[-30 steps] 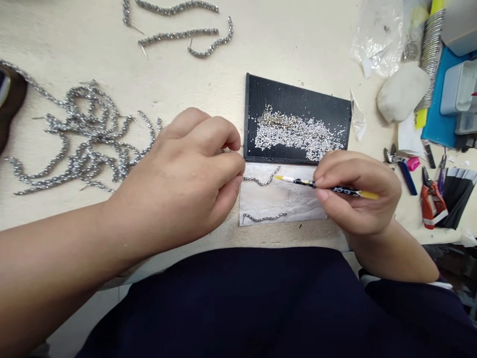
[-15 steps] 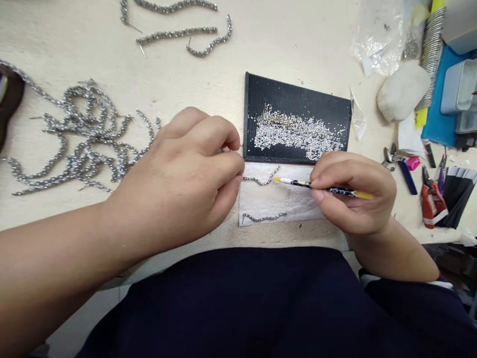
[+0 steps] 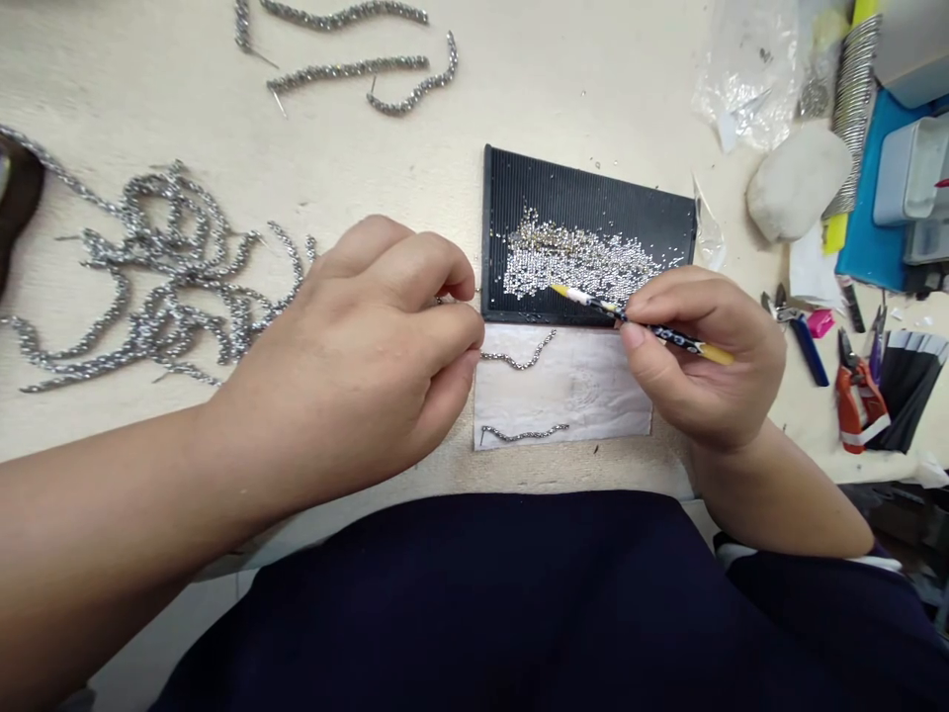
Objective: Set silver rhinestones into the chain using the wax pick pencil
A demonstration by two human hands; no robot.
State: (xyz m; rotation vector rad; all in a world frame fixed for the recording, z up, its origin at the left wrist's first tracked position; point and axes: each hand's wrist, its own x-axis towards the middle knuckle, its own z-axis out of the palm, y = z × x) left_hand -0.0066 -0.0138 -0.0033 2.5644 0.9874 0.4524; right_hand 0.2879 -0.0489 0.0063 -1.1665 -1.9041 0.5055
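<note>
pale table (image 3: pixel 534 69), black tray (image 3: pixel 578 183), white stone (image 3: pixel 801 183) | our left hand (image 3: pixel 378 341) pinches strand (image 3: pixel 522 367) | our right hand (image 3: pixel 719 391) grips pencil (image 3: pixel 591 302)

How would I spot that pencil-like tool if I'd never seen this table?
Find the black ridged tray scattered with tiny shiny pieces. Over its lower right corner comes the right hand, holding the pencil-like tool. Its straight, dark patterned barrel and yellow ends set it apart from the silvery beaded strands.
</note>
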